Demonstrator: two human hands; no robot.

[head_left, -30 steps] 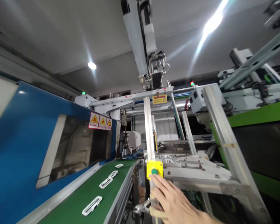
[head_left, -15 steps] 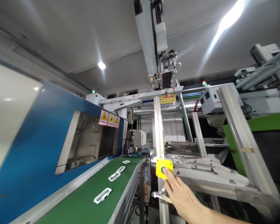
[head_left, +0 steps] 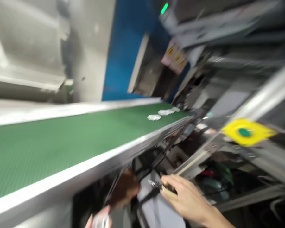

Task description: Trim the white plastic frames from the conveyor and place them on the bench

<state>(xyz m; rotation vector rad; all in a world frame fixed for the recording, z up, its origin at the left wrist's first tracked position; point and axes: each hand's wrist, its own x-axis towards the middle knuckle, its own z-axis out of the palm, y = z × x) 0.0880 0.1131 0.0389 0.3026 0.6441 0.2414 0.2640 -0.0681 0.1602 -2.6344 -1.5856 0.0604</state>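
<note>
Below the green belt [head_left: 61, 139], right hand [head_left: 185, 199] grips pliers [head_left: 160, 185]; left hand [head_left: 97, 220] blurred, grip unclear.

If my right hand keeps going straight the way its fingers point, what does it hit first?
Probably the blurred brown object under the conveyor belt. The right hand, gripping small pliers, points left toward it; depth is unclear.

Green conveyor belt [head_left: 61, 139], white parts [head_left: 165, 112], yellow button box [head_left: 248, 131] with green button [head_left: 244, 132], blue machine panel [head_left: 123, 47]
</note>
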